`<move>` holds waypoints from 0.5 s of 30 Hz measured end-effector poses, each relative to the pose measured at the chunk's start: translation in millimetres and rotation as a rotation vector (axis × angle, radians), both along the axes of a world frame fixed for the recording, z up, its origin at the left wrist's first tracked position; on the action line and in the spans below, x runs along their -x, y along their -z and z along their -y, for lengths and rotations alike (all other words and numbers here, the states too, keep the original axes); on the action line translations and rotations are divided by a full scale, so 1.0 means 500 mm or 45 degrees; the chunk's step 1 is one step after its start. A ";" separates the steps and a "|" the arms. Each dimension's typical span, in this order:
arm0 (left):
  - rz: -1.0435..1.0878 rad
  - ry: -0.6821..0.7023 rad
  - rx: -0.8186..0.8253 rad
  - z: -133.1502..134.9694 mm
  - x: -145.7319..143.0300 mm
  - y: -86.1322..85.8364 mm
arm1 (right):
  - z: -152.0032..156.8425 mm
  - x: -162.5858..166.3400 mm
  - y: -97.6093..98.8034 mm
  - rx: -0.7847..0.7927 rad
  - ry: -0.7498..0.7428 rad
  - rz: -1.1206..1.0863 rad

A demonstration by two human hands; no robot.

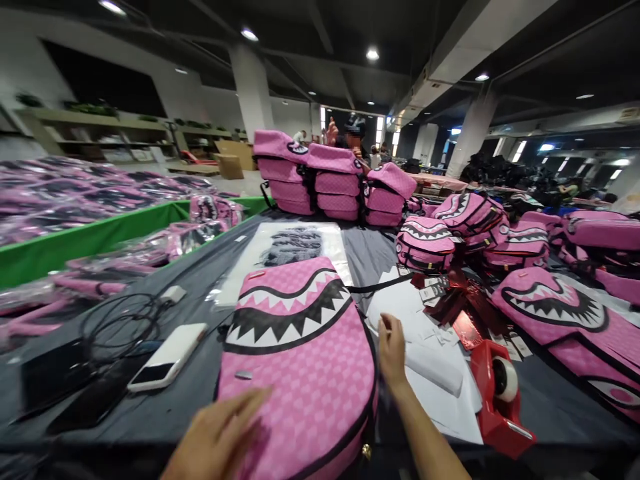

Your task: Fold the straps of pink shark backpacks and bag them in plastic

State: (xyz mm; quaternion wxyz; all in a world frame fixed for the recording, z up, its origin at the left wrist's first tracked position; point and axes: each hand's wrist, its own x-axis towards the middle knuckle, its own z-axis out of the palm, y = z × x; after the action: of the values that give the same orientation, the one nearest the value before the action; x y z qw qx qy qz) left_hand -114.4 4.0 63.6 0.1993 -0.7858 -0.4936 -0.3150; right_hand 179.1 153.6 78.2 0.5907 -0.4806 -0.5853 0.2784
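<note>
A pink checkered backpack with a shark-mouth print lies flat on the dark table in front of me. My left hand rests on its near left part, fingers stretched flat and slightly blurred. My right hand is at the backpack's right edge, fingers curled together beside white paper sheets; what it pinches, if anything, is hidden.
A red tape dispenser stands to the right. A white phone, black cables and dark devices lie on the left. Stacks of pink backpacks fill the table's far end and right side; bagged ones cover the green-edged table on the left. A person stands behind the stacks.
</note>
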 end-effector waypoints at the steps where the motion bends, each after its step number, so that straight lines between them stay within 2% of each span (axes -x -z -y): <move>1: 0.006 -0.075 0.041 -0.015 0.038 -0.008 | 0.058 -0.002 0.015 -0.188 0.016 0.121; 2: -0.043 -0.108 0.100 -0.032 0.070 -0.017 | 0.114 0.000 0.029 -0.427 -0.051 0.256; 4: -0.185 -0.131 0.236 -0.069 0.110 -0.036 | 0.207 0.020 0.051 -0.949 -0.319 0.503; 5: -0.283 -0.106 0.345 -0.087 0.116 -0.048 | 0.239 0.036 0.057 -1.088 -0.408 0.606; 7: -0.480 -0.038 0.481 -0.116 0.107 -0.071 | 0.268 0.070 0.059 -1.137 -0.435 0.750; 10: -0.664 0.057 0.483 -0.121 0.071 -0.093 | 0.258 0.099 0.051 -1.058 -0.310 0.789; 13: -0.732 0.255 0.393 -0.069 0.046 -0.084 | 0.241 0.103 0.041 -1.052 -0.302 0.788; 15: -0.667 0.296 0.316 -0.014 0.039 -0.067 | 0.238 0.103 0.032 -0.995 -0.309 0.777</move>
State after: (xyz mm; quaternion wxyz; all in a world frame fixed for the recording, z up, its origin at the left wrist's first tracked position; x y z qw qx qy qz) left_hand -133.9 11.2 97.1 0.1849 -0.9097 -0.3671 -0.0597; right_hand 127.6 34.3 62.1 0.4918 -0.2117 -0.8433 -0.0476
